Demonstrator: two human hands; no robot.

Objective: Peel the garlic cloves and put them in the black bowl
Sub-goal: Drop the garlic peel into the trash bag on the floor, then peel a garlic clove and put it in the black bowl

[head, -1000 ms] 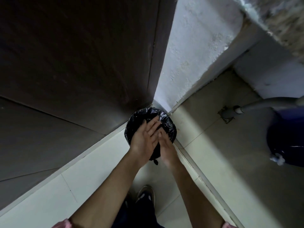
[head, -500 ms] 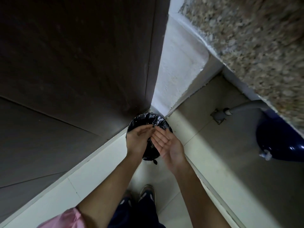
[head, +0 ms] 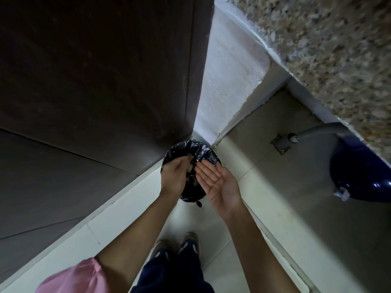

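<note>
A small bin lined with a black plastic bag [head: 191,150] stands on the floor in the corner, straight below me. Both hands hover over its mouth. My left hand [head: 174,176] is palm down, its fingers bent loosely toward the opening and holding nothing I can make out. My right hand [head: 218,182] lies palm up with straight fingers and an empty palm. A few pale scraps [head: 191,167], like garlic skin, show between the two hands inside the bag. No garlic cloves and no black bowl are in view.
A dark wooden panel [head: 95,81] fills the left side, with a white wall [head: 228,77] beside it. A speckled stone counter [head: 338,49] overhangs at upper right, above a grey pipe [head: 313,132] and a dark blue container [head: 359,172]. My shoes [head: 188,244] stand on pale floor tiles.
My hands were pressed together over the bin; they have come apart. The right hand turned palm up and the left curled its fingers downward. The view tilted up, showing more counter.
</note>
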